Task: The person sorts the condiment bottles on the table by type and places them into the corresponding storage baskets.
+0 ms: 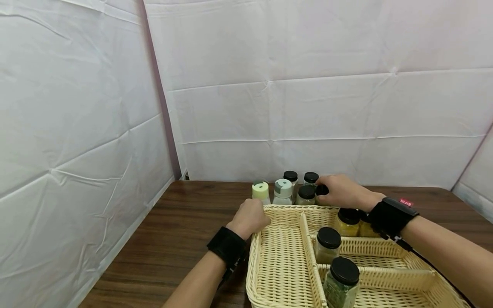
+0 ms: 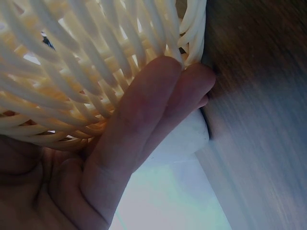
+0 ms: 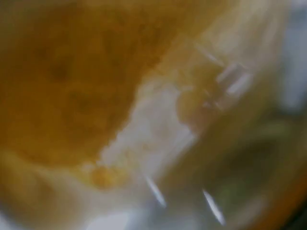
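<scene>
left hand (image 1: 249, 218) on basket (image 1: 285, 256) rim, right hand (image 1: 340, 191) on black-lidded jar (image 1: 322, 190)

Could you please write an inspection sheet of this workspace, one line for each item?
Surface: dark wooden table.
Job's things: cream wicker basket with dividers; three black-lidded jars stand in its compartments, one holding yellow contents. Behind the basket stands a group of jars with black, yellow and grey-green lids.
Clutter: nothing seen.
Grippers: left hand grips the basket's far left corner, its fingers against the weave; right hand holds a black-lidded jar behind the basket.
Cables: a thin black cable runs from the right wrist strap along the forearm.
Surroundings: creased white sheets enclose the table.
</scene>
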`<state>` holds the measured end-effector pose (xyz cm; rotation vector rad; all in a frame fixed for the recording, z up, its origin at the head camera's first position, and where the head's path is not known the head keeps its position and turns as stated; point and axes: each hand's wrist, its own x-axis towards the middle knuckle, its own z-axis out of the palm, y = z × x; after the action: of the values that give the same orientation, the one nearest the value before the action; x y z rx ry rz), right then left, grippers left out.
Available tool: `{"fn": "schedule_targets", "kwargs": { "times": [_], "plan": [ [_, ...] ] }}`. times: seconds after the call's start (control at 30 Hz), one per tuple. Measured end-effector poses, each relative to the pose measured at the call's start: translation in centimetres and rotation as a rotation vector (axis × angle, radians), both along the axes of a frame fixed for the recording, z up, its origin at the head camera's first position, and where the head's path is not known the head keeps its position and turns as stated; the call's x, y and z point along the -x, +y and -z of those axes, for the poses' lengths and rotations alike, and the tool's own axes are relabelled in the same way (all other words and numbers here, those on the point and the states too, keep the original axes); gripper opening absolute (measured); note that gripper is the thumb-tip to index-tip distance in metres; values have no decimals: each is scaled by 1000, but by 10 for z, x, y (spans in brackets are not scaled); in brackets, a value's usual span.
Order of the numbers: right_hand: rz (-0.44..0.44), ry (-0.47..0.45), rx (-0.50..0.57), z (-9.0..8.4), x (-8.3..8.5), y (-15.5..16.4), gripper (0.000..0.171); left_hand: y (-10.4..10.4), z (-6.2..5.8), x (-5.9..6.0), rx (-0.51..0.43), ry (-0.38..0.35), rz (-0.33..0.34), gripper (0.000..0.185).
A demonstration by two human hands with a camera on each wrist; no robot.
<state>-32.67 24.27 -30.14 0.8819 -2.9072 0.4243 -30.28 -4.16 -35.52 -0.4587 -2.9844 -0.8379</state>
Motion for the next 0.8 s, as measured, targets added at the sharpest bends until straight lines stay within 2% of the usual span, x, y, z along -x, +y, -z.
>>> {"fn": "schedule_targets", "kwargs": {
  "times": [0.47, 0.8],
  "plan": [
    [-2, 12, 34, 7, 1, 4, 35, 2, -2, 0, -23, -38, -7, 45],
    [4, 7, 89, 9, -4, 7, 35, 4, -1, 1, -18, -34, -6, 46]
  ]
}}
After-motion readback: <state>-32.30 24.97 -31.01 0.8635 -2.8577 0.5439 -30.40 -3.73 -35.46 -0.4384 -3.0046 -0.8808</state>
